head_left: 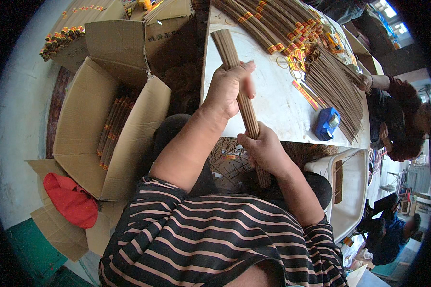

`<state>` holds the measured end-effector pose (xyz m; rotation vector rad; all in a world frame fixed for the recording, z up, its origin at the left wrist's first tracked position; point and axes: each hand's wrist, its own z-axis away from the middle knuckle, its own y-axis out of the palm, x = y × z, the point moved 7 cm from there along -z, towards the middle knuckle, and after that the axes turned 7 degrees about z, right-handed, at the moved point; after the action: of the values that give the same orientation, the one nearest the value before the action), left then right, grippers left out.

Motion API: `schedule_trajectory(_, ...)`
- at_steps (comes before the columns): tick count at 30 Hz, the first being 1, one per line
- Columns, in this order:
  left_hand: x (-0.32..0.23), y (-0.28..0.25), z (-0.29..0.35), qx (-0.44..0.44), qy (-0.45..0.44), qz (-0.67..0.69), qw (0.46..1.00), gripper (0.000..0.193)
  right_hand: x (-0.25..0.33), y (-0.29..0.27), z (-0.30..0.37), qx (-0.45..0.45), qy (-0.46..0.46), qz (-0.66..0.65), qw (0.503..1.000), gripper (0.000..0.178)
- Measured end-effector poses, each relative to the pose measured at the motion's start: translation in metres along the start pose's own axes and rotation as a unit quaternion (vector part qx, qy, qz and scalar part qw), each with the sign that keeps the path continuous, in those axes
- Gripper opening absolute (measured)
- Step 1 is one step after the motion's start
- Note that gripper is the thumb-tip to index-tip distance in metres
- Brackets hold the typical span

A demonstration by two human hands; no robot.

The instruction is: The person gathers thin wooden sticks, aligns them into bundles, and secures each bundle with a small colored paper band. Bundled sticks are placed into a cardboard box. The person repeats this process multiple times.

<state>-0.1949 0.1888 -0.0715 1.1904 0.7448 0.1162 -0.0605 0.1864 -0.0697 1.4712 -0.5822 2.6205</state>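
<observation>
A bundle of thin brown incense sticks [248, 115] slants across my lap and past the table's edge, its top end leaning left. Near the upper end, my left hand [226, 90] is closed around it. My right hand [267, 149] grips the same bundle lower down, and the bottom end comes out below that hand. No wrapper shows on the parts of the bundle I can see. On the white table [254, 76] to the right lie a pile of loose incense sticks [334, 98], a red-and-yellow paper strip [305, 94] and a blue tape dispenser [327, 123].
Banded incense bundles [273, 21] are stacked at the table's far side. An open cardboard box [79, 115] at my left holds several more. A red cloth item [71, 201] lies beside it. A white tub [354, 179] stands at right. Another person's hand [365, 82] touches the loose sticks.
</observation>
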Motion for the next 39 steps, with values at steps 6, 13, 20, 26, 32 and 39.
schedule_trajectory(6, -0.001, 0.01, 0.007, 0.029, -0.031, 0.065, 0.997, 0.018, -0.001, 0.005, 0.003, 0.08, 0.018, -0.103, 0.991, 0.019)
schedule_trajectory(13, 0.0, 0.004, 0.007, -0.037, 0.013, -0.013, 0.999, 0.016, -0.008, -0.005, -0.007, -0.095, -0.093, 0.093, 0.987, 0.02)
schedule_trajectory(20, -0.002, 0.012, 0.006, 0.049, -0.034, 0.076, 0.995, 0.019, -0.001, 0.007, 0.005, 0.086, 0.025, -0.142, 0.986, 0.019)
schedule_trajectory(26, 0.011, 0.017, 0.009, 0.096, -0.062, 0.083, 0.99, 0.026, -0.002, 0.006, 0.004, 0.107, 0.051, -0.216, 0.969, 0.02)
schedule_trajectory(32, 0.017, 0.01, 0.014, 0.021, -0.061, 0.074, 0.995, 0.029, 0.002, 0.001, -0.005, 0.089, -0.006, -0.18, 0.979, 0.031)
schedule_trajectory(39, -0.01, 0.002, 0.011, -0.029, 0.054, 0.015, 0.998, 0.031, 0.04, -0.031, 0.009, -0.236, -0.151, 0.242, 0.929, 0.036)
